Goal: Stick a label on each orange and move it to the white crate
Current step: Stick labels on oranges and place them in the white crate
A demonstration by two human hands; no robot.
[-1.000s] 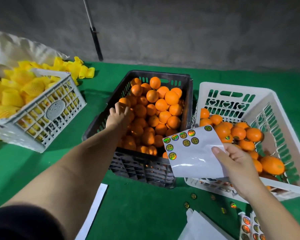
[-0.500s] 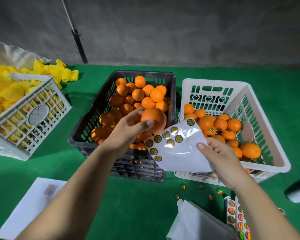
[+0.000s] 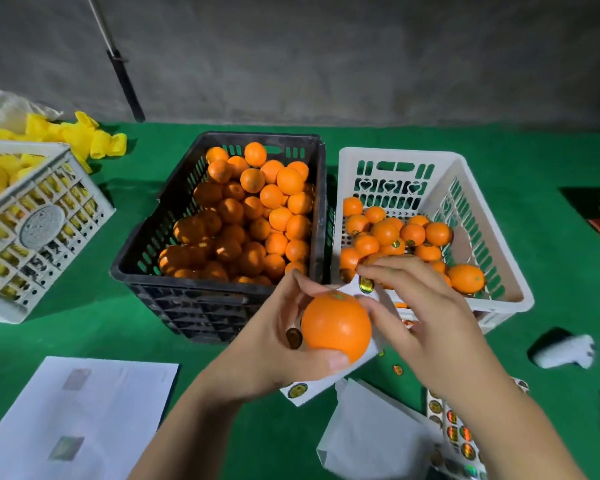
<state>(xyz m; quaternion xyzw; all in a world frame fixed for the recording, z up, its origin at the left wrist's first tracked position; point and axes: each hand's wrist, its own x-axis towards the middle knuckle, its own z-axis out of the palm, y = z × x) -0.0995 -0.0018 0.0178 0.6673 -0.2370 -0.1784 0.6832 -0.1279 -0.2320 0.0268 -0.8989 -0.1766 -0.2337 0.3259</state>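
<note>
While my left hand (image 3: 274, 344) cups the orange (image 3: 336, 327) before the black crate's (image 3: 219, 299) near right corner, my right hand (image 3: 420, 317), pinching the label sheet (image 3: 368, 344), touches it; the white crate (image 3: 506, 271) lies just beyond, rightward.

My green tabletop (image 3: 84, 323) carries a black crate (image 3: 219, 306) mid-back, white crate (image 3: 492, 299) beside it, grey crate (image 3: 45, 223) at left edge, white paper (image 3: 84, 410) near front-left corner.
</note>
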